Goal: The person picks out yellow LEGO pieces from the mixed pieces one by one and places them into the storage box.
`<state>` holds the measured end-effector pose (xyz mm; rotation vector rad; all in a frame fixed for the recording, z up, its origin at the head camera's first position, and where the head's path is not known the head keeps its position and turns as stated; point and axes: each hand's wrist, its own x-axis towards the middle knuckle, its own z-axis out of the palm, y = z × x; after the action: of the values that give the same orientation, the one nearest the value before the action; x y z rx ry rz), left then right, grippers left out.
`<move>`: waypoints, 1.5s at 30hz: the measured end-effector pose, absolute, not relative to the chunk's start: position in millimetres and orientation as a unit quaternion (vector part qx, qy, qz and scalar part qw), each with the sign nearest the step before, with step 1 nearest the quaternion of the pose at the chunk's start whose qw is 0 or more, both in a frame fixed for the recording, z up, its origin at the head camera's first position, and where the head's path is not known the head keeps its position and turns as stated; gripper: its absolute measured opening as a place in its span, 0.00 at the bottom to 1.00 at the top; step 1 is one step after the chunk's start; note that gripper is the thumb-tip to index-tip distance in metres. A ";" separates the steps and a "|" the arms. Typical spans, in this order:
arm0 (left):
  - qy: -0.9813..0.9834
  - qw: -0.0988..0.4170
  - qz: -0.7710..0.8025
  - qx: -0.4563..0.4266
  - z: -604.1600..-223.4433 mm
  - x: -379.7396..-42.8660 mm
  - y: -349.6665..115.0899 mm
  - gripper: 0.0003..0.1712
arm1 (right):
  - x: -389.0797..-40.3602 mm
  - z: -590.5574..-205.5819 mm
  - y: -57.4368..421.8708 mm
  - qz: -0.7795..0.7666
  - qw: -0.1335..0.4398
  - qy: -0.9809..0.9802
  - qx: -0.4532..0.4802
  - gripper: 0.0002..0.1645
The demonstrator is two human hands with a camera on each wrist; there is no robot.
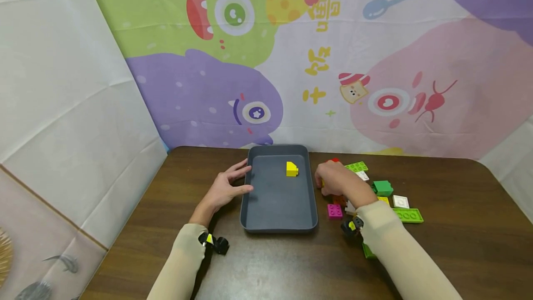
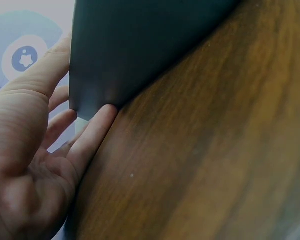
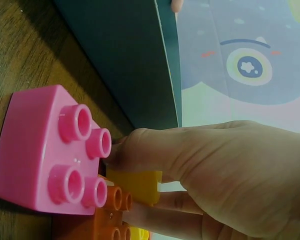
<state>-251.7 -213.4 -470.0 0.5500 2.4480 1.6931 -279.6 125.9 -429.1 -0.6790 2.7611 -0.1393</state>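
Observation:
A dark grey tray [image 1: 279, 203] stands on the wooden table, with a yellow toy brick [image 1: 291, 169] inside toward its far right. My left hand [image 1: 222, 191] touches the tray's left side, fingers and thumb spread along the rim; in the left wrist view its fingertips rest against the outer wall. To the tray's right, my right hand [image 1: 339, 179] reaches down at the pile of bricks. Up close, its thumb and fingers pinch another yellow brick [image 3: 135, 186], partly hidden by the hand. A pink brick [image 3: 27, 150] and an orange brick [image 3: 85, 225] lie beside it.
Several loose bricks spread right of the tray, including a green brick [image 1: 383, 188], a white brick [image 1: 400, 202] and a lime green plate [image 1: 410, 215]. The right forearm covers part of the pile. A cartoon-printed cloth [image 1: 316, 119] hangs behind the table.

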 end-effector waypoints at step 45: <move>0.810 0.055 0.556 0.180 -468.3 -250.4 -212.3 0.39 | -283.7 -410.8 128.8 -0.048 0.130 0.957 -0.256 0.06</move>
<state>-250.4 -212.3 -468.3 0.5465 2.4584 1.6873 -283.7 128.8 -410.8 -0.7431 2.7801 -0.1386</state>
